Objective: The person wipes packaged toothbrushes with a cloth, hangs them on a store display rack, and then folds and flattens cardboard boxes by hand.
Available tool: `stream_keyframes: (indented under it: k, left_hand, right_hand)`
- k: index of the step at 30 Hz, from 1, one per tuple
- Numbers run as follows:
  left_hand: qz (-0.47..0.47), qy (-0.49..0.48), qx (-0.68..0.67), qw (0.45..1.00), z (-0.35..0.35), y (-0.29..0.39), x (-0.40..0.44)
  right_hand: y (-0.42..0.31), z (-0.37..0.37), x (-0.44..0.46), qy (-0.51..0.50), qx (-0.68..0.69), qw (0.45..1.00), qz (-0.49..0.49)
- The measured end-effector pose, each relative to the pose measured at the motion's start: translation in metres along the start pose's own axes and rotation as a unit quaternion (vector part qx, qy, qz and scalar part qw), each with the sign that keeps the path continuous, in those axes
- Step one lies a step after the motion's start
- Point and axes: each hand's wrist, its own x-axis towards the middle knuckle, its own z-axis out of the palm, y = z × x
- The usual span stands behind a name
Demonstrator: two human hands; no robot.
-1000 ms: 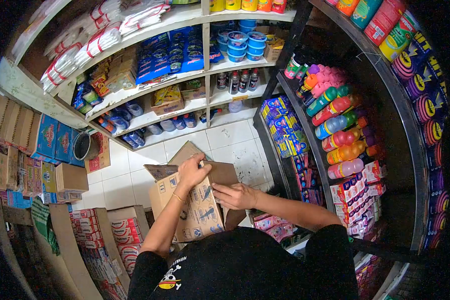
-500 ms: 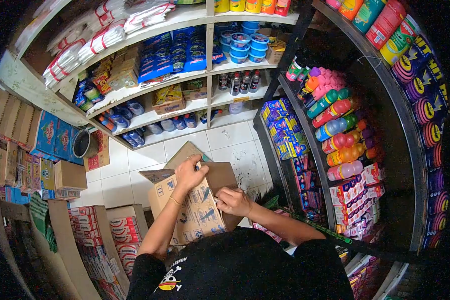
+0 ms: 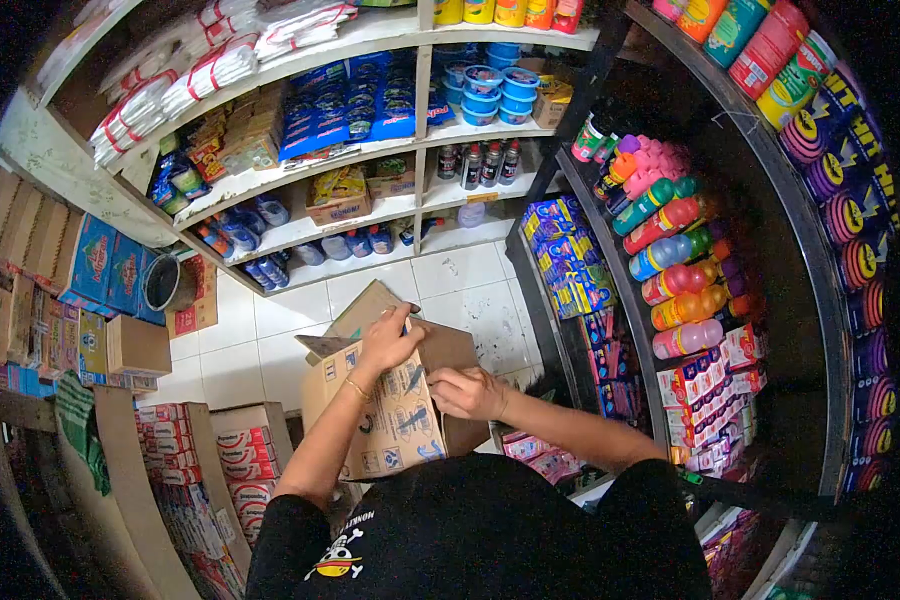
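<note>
A brown cardboard box [image 3: 395, 440] with blue printing is held tilted in front of my body, its far flaps [image 3: 362, 308] folded outward. My left hand [image 3: 392, 340] is closed over the far end of the box's upper edge, the thumb pressed against the cardboard. My right hand [image 3: 467, 392] is closed in a pinch at the same edge, nearer my body. Whatever lies between its fingertips is too small to make out. The inside of the box is hidden.
Ahead, white shelves [image 3: 370, 222] carry bottles, blue tubs and packets. A dark rack [image 3: 625, 320] of colourful bottles and boxes stands close on the right. Cartons [image 3: 140, 348] and a dark bucket [image 3: 160, 283] are on the left. White tiles [image 3: 285, 318] cover the floor.
The box has tilted and shifted slightly to the right with my left hand on it. My right hand has moved a little up along the edge, still pinched.
</note>
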Motion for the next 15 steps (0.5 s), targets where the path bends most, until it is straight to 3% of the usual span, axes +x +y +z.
stream_keyframes:
  k: [1, 4, 5, 7, 8, 11, 13, 15]
  left_hand:
    - [-0.003, 0.003, 0.0, 1.0, -0.003, -0.006, 0.001]
    - [0.071, -0.141, -0.201, 0.967, -0.023, -0.021, -0.001]
    - [0.071, -0.14, -0.201, 0.967, -0.029, -0.028, 0.0]
    - [0.112, -0.164, -0.206, 0.958, -0.038, -0.038, 0.005]
    - [0.104, -0.15, -0.148, 0.972, -0.04, -0.038, 0.008]
    - [0.057, -0.171, -0.094, 0.979, -0.036, -0.031, 0.017]
    - [0.085, -0.158, -0.109, 0.978, -0.005, -0.056, 0.027]
    - [-0.009, -0.03, 0.06, 0.998, 0.022, -0.047, 0.025]
  right_hand:
    - [0.0, 0.002, 0.0, 0.0, 0.002, 1.0, -0.004]
    - [-0.003, 0.001, 0.001, 0.004, -0.019, 0.998, 0.06]
    - [-0.003, 0.003, 0.0, 0.004, -0.019, 0.998, 0.058]
    - [0.004, 0.012, -0.009, 0.017, 0.004, 0.987, 0.157]
    - [0.009, 0.022, -0.015, 0.049, 0.04, 0.974, 0.217]
    - [0.021, 0.035, -0.016, 0.047, 0.056, 0.981, 0.182]
    - [0.033, 0.055, -0.027, 0.047, 0.071, 0.981, 0.174]
    - [0.052, 0.076, -0.04, 0.063, 0.078, 0.972, 0.211]
